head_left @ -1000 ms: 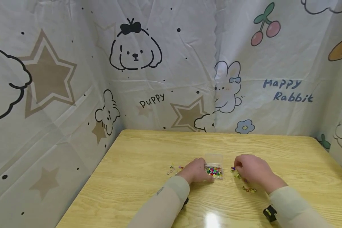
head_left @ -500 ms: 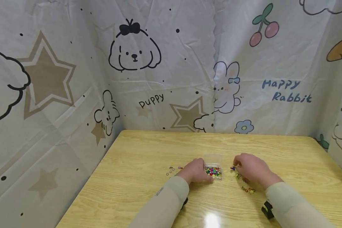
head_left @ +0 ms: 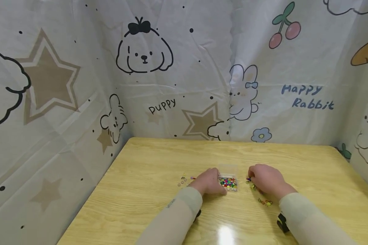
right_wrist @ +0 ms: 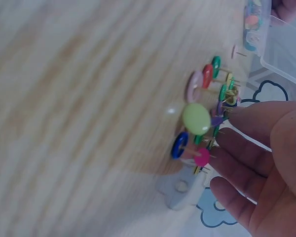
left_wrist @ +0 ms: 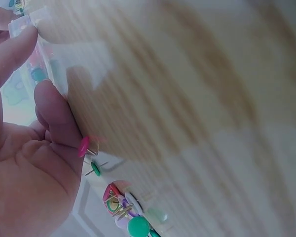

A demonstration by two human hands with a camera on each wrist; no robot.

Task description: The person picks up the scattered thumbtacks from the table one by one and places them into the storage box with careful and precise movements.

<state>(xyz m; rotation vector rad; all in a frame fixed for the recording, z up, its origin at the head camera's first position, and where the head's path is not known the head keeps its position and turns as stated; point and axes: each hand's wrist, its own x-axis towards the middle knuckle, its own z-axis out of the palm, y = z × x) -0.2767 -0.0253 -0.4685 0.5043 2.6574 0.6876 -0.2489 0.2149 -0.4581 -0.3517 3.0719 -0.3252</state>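
Note:
A small clear plastic box (head_left: 237, 185), full of colourful thumbtacks, stands mid-table with its transparent lid (head_left: 228, 168) raised at the back. My left hand (head_left: 208, 182) grips the box from its left side, thumb at the near edge and fingers toward the far one. Right of the box, my right hand (head_left: 266, 178) reaches down over a strip of loose thumbtacks. Its thumb and finger pinch at a purple thumbtack (right_wrist: 218, 120) among the others. Nearby in the right wrist view are a yellow-green thumbtack (right_wrist: 196, 119) and a blue thumbtack (right_wrist: 179, 145).
More loose thumbtacks (head_left: 183, 180) lie left of my left hand; the left wrist view shows a green thumbtack (left_wrist: 138, 226) there. A small group of thumbtacks (head_left: 265, 202) lies nearer the table's front. Printed cloth (head_left: 171, 85) hangs behind the wooden table (head_left: 147, 204).
My right wrist has shifted slightly left while its fingertips stay at the loose thumbtacks. My left hand keeps its grip on the box. The head view has shifted a little.

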